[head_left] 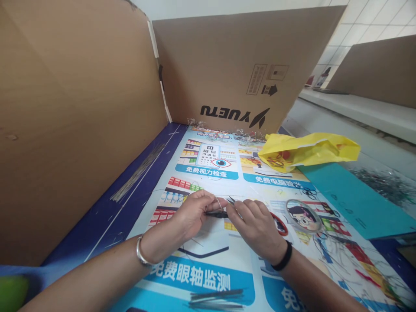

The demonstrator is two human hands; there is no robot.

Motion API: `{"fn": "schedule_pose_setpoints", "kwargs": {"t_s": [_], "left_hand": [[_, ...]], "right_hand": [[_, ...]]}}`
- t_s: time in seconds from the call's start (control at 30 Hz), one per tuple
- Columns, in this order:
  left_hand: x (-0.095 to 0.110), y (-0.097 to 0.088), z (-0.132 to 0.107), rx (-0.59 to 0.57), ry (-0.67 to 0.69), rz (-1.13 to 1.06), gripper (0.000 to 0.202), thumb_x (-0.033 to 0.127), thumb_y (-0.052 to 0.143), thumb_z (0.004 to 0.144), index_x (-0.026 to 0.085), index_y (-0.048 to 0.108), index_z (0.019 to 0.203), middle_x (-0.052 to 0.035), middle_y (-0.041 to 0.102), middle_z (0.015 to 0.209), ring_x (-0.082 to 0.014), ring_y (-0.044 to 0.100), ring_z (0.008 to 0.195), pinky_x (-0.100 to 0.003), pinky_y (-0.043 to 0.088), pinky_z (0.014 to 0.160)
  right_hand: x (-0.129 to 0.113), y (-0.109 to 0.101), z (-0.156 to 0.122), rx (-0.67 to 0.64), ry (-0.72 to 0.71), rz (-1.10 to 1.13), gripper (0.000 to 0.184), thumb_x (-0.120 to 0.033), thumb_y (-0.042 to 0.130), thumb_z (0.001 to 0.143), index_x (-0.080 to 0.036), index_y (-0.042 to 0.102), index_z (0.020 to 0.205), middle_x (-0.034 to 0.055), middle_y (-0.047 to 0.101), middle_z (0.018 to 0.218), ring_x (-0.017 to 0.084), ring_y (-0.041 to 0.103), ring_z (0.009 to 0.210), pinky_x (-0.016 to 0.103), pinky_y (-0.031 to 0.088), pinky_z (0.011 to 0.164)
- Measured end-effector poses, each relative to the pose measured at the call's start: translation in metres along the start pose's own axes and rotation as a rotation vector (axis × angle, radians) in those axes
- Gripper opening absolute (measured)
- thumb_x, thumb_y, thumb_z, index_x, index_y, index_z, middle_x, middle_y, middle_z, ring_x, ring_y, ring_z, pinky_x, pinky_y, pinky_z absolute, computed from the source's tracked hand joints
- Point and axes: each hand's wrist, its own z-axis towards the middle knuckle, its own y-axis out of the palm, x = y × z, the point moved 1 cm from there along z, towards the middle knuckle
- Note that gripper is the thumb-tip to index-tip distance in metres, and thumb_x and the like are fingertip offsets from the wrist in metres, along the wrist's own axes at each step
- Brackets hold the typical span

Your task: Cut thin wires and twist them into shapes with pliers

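Above the printed poster, my left hand [195, 212], with a silver bangle at its wrist, pinches a thin pale wire [219, 202] between thumb and fingers. My right hand [256, 227], wearing a black wristband, is closed around what look like red-handled scissors [281, 225]. One dark pointed tip sticks out above my right fingers; another dark part reaches left toward my left fingers. The tool's middle is hidden in my palm. Both hands nearly meet at the wire.
Cardboard panels [234, 65] stand left and behind. A bundle of straight wires [138, 171] lies at left, short wire pieces [216, 299] at front. A yellow bag [312, 149], a teal sheet [360, 199], a clear tape roll [303, 216] and wire scraps [386, 184] lie right.
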Motion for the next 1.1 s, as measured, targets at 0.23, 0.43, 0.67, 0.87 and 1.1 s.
{"fn": "schedule_pose_setpoints", "kwargs": {"t_s": [0.23,0.43,0.67,0.87,1.1], "left_hand": [[-0.001,-0.001,0.000,-0.009,0.005,0.016,0.017,0.012,0.062,0.069,0.016,0.051,0.057,0.0008,0.058,0.061,-0.0146,0.063,0.073,-0.035,0.043,0.090],[-0.001,-0.002,0.001,-0.002,-0.006,0.038,0.018,0.015,0.063,0.070,0.016,0.049,0.058,0.0018,0.056,0.060,-0.0145,0.063,0.074,-0.033,0.043,0.088],[0.000,0.000,-0.001,0.020,0.006,0.061,0.025,0.022,0.066,0.071,0.017,0.045,0.058,0.0020,0.057,0.057,-0.0162,0.065,0.077,-0.032,0.042,0.088],[0.001,-0.001,-0.002,-0.030,0.039,0.124,0.022,0.027,0.063,0.077,0.017,0.046,0.068,-0.0049,0.068,0.085,-0.0179,0.066,0.085,-0.033,0.044,0.086],[0.003,-0.002,0.000,-0.057,0.089,0.236,0.021,0.027,0.062,0.077,0.016,0.045,0.070,-0.0056,0.067,0.093,-0.0189,0.067,0.086,-0.033,0.046,0.084]], "right_hand": [[0.000,0.002,0.001,-0.006,0.006,0.003,0.018,-0.014,0.047,0.088,-0.017,0.059,0.100,0.0068,0.059,0.087,0.019,0.047,0.079,0.034,0.032,0.069],[-0.001,0.003,0.000,-0.027,0.020,0.028,0.017,-0.016,0.045,0.090,-0.017,0.059,0.099,0.0057,0.058,0.084,0.018,0.045,0.076,0.034,0.030,0.068],[-0.002,0.006,-0.002,-0.069,0.049,0.074,0.015,-0.016,0.046,0.089,-0.017,0.060,0.095,0.0042,0.056,0.079,0.018,0.043,0.073,0.034,0.030,0.065],[-0.004,0.011,-0.002,-0.071,0.098,0.113,0.011,-0.018,0.050,0.087,-0.017,0.061,0.090,0.0041,0.055,0.074,0.017,0.044,0.071,0.032,0.032,0.064],[-0.007,0.014,-0.004,-0.135,0.160,0.232,0.011,-0.023,0.052,0.086,-0.017,0.060,0.088,0.0049,0.058,0.075,0.018,0.051,0.072,0.029,0.035,0.060]]}}
